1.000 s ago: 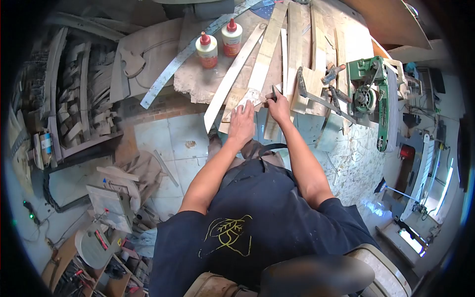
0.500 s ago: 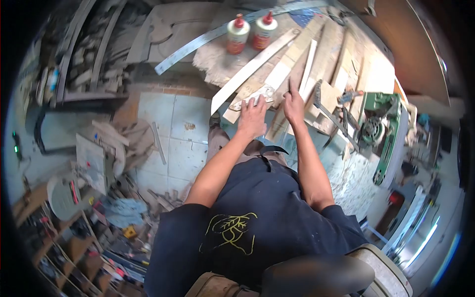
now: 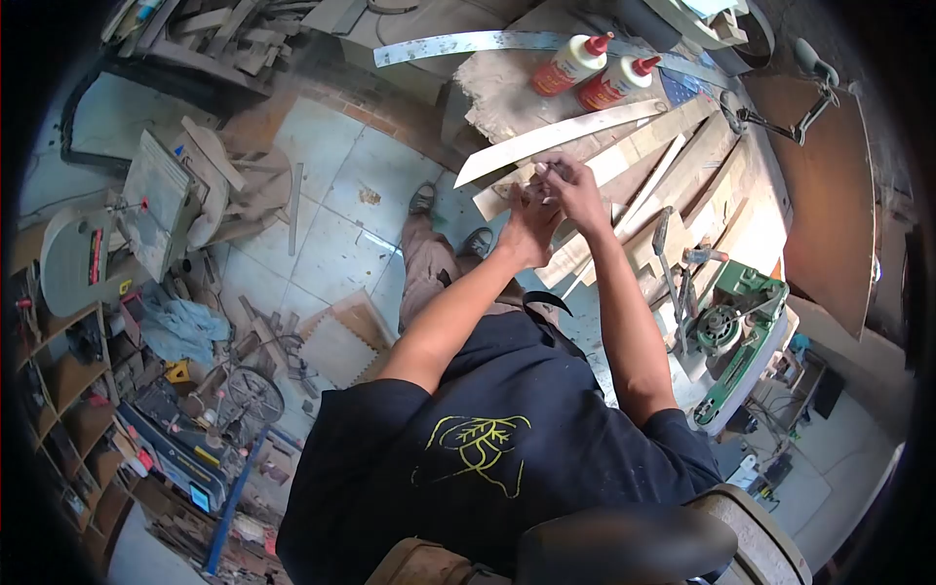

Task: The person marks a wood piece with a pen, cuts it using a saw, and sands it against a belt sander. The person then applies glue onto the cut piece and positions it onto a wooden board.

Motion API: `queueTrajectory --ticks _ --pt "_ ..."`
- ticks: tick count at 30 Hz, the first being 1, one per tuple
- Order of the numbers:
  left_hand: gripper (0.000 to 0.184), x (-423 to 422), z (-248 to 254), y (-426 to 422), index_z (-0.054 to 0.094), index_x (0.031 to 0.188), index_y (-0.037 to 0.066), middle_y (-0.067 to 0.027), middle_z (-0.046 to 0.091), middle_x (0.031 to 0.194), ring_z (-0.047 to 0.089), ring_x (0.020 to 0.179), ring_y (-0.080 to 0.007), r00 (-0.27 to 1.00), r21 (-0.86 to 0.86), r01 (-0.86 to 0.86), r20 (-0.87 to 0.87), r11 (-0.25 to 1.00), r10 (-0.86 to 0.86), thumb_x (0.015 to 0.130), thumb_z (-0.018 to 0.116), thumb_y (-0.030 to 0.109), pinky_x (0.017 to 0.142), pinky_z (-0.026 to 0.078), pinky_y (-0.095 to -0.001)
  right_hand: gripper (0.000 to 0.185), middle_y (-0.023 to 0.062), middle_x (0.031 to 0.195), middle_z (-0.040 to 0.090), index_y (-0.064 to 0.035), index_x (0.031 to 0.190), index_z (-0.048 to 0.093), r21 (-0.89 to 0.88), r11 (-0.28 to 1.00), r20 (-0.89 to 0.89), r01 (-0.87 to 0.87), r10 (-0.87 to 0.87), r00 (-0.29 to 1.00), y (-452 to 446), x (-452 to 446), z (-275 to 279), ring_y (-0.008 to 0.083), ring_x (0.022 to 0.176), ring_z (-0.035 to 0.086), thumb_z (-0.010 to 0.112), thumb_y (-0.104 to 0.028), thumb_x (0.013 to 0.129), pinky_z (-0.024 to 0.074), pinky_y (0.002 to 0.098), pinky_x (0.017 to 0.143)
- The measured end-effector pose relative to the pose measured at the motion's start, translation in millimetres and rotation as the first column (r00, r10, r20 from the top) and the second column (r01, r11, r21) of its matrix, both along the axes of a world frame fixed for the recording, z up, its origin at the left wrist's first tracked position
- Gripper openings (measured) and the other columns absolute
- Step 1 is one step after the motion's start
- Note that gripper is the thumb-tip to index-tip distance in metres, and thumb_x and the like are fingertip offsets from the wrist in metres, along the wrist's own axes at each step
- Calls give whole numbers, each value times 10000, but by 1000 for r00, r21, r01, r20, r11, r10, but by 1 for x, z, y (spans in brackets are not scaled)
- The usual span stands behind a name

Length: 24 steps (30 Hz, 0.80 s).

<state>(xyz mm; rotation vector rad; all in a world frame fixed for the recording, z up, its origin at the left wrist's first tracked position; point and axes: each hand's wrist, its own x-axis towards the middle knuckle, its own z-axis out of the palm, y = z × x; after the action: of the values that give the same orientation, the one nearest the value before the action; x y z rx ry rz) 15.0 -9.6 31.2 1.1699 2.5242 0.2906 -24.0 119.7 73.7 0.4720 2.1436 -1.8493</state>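
My left hand and my right hand are close together over the near ends of several pale wood strips. Both sets of fingers are bent inward, meeting around something small that I cannot make out. Beneath and beyond the hands lie a light wood strip with a pointed near end and a wider board. A thin white strip runs off to the right of my right hand. Two white glue bottles with red caps, a left bottle and a right bottle, lean at the back.
A long metal ruler crosses the table's far side. To the right are a clamp and a green belt sander. A brown panel stands beyond. Wood pieces and a disc-shaped machine stand on the left.
My left hand has lifted from a pale patterned piece on the boards, and my right hand has come across to meet it. The dark slender tool formerly in my right hand no longer shows. The view has turned.
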Motion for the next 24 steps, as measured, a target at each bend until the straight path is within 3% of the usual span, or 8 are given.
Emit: queueTrajectory --ticks 1,4,7,8,11,13,20,24 --pt "792 1 -1 0 419 1486 65 -144 361 1549 260 1471 -381 1000 -13 -6 -3 1000 6 796 660 372 1141 156 -745 324 84 767 696 25 1053 707 66 996 79 -55 50 996 -10 -4 5 143 729 654 646 -284 977 512 308 640" --pt "861 1 -5 0 369 1507 56 -204 339 1572 231 1489 -414 1000 -13 -3 -30 1000 2 796 670 436 1158 120 -717 377 149 696 676 48 917 723 421 894 37 -154 153 988 -24 -13 -1 194 667 665 665 -324 948 512 359 630" --pt "850 0 -4 -1 380 1499 47 -215 372 1551 237 1486 -422 999 -22 17 -29 1000 -18 791 667 421 1157 109 -715 423 225 673 649 71 837 718 493 827 95 -271 258 961 -33 -18 11 272 636 666 685 -345 909 512 406 644" --pt "849 0 -3 -1 383 1497 46 -218 377 1548 239 1484 -425 1000 -26 14 -25 1000 -15 789 665 419 1158 105 -714 391 272 702 649 77 844 723 501 826 46 -259 273 961 -33 -18 3 355 660 676 687 -310 884 523 429 670" --pt "767 0 -5 -1 449 1446 36 -222 434 1497 292 1455 -423 999 18 -18 -41 1000 19 777 641 359 1157 108 -713 369 291 743 657 70 888 730 542 789 39 -290 321 946 -29 -19 -16 393 710 691 684 -296 881 530 445 696" --pt "630 4 -10 -2 571 1349 24 -219 531 1408 385 1403 -406 994 128 -61 -81 990 72 760 600 248 1153 130 -710 346 288 794 676 54 922 739 543 785 43 -298 329 943 -28 -19 -23 407 761 697 685 -285 877 535 447 728" --pt "543 5 -19 -2 650 1241 23 -238 587 1323 469 1323 -403 995 165 -63 -71 984 75 750 609 252 1099 264 -634 322 256 938 719 13 1012 750 511 776 151 -369 342 928 -38 -22 -3 408 894 699 689 -272 877 537 436 824" --pt "532 4 -19 -2 656 1216 16 -246 610 1274 503 1278 -401 996 178 -58 -63 982 70 744 616 256 1082 302 -594 334 264 938 715 21 1007 747 495 798 86 -344 349 933 -31 -21 -28 410 897 698 697 -282 877 536 444 827"
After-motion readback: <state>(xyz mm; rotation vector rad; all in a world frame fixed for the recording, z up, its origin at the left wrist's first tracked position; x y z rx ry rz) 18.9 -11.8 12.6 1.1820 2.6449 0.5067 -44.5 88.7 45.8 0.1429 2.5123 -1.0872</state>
